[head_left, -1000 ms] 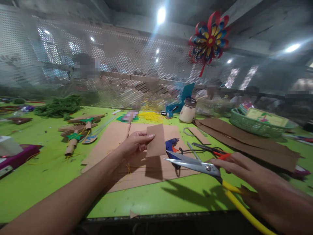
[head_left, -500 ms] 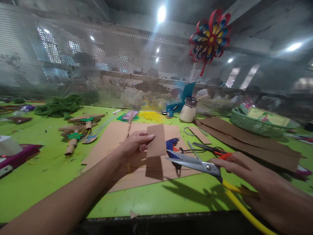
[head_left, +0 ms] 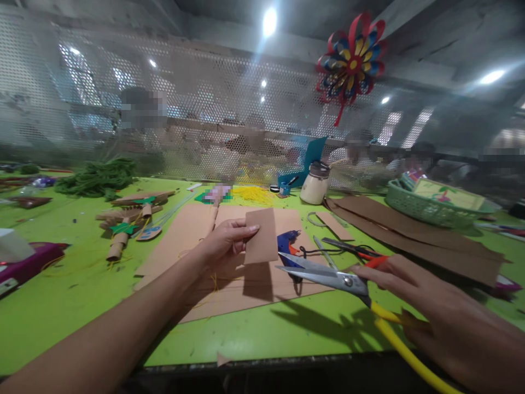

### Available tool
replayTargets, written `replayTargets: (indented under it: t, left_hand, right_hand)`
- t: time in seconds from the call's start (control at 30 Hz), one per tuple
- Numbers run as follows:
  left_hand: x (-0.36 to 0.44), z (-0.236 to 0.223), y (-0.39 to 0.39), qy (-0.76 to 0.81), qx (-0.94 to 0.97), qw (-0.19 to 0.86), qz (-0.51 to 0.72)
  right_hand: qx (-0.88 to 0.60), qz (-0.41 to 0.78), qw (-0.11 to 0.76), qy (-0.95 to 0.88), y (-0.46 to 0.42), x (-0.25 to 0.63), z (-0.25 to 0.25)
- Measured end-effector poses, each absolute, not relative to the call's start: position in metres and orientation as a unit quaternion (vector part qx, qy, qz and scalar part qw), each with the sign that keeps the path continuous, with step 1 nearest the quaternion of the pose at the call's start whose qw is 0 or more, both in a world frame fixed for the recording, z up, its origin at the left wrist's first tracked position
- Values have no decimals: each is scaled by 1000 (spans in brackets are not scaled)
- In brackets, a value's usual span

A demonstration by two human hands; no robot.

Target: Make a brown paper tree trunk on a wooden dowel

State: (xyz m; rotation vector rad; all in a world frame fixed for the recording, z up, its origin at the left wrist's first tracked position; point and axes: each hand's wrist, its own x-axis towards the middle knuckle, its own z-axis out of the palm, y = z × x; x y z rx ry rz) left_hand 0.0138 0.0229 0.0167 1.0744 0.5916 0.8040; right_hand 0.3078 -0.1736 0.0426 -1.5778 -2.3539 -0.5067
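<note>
Left hand pinches the cardboard piece by its left side, above the larger sheet. Right hand grips the scissors, blades parted near the piece's lower right corner. Hold the piece steady; keep fingers clear.
</note>
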Motion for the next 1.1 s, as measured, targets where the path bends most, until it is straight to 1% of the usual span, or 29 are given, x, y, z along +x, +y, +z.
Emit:
replayTargets:
  t: [0.17, 0.53, 1.1]
  left_hand:
    - [14, 17, 22, 274, 488, 742, 369]
    - [15, 15, 24, 271, 485, 747, 367]
    - [16, 15, 23, 260, 488, 752, 359]
  right_hand:
    - [-545, -173, 109, -813, -175, 306, 45]
    - [-544, -157, 136, -813, -175, 306, 43]
    - [-540, -149, 122, -819, -175, 305, 44]
